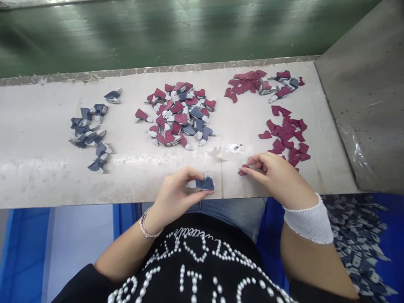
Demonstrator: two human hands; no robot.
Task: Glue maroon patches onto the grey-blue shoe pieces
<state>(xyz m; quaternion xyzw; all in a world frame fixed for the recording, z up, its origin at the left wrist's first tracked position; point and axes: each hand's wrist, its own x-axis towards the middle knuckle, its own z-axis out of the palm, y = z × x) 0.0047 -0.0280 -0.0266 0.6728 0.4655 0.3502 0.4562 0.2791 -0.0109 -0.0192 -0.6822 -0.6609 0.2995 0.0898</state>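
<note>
A pale grey worktop [47,185] ran across the view, with a green belt [158,33] along its far edge and a grey metal panel [356,105] beyond its right end. Near the left end lay a loose group of navy fabric pieces with white tips [90,134]. A mixed heap of maroon and navy pieces [178,113] sat at the middle, towards the far edge. Toward the far right corner lay maroon cut pieces [243,84] beside several joined maroon-and-navy pieces [282,86], and a second maroon pile [287,136] lay nearer the right end.

At the near edge, the left hand [176,195] held a navy fabric piece [203,183], its fingers [192,194] clamped together on it. The right hand [271,174] was just beside a small maroon piece [243,170], its fingers [254,165] close together at that piece, though whether they gripped it could not be told. A small translucent scrap [229,151] lay just beyond the hands. Below the worktop's near edge, a blue surface [383,227] carried many navy pieces [356,240].
</note>
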